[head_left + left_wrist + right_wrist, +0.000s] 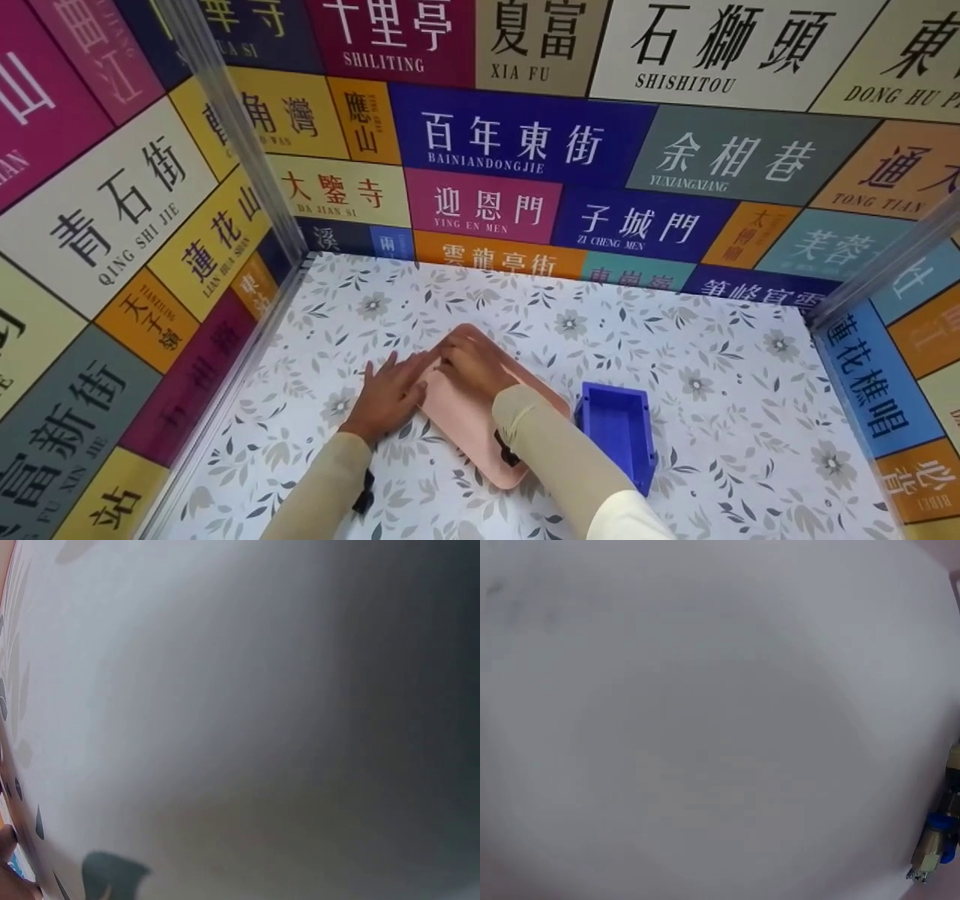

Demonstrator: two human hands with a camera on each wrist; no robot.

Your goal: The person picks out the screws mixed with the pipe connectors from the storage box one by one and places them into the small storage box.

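Observation:
A pink, round-cornered tray lies slantwise on the patterned tabletop. At its upper left edge is my left hand, fingers spread, with the fingertips reaching the rim. My right hand is over the tray's far end, its fingers bent downward beside the left fingertips. Brass fittings with blue rings show at the right edge of the right wrist view; in the head view they are hidden. I cannot tell whether the right fingers hold one. Mostly pale tabletop fills the left wrist view, with fingertips at its lower left corner.
A blue-purple open bin stands right of the tray, close to my right forearm. Panels with printed signs rise at the back and on both sides. The tabletop has a grey leaf and flower print.

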